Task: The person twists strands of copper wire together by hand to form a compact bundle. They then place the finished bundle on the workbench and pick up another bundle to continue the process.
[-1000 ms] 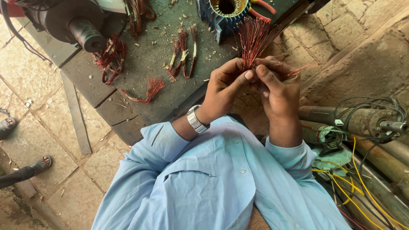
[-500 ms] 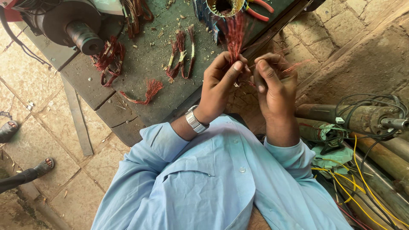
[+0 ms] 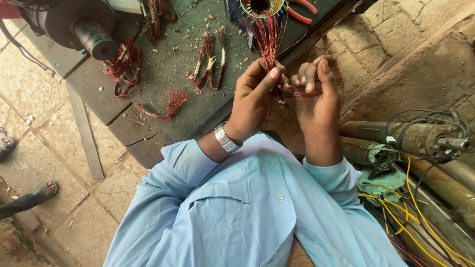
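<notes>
Both hands [image 3: 289, 94] pinch copper wire bundle [image 3: 267, 39] — fingertips hide its lower end.

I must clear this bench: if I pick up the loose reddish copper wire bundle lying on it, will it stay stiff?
The reddish copper wire bundle probably flops: its thin strands already curve and fan out. It looks light, and being frayed it may snag.

Light blue buttoned shirt [image 3: 247, 217], silver wristwatch [image 3: 226, 138]

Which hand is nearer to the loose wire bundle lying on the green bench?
Left. The left hand is just right of the loose bundle, with bare bench between them. The right hand is farther right, beyond the left hand.
</notes>
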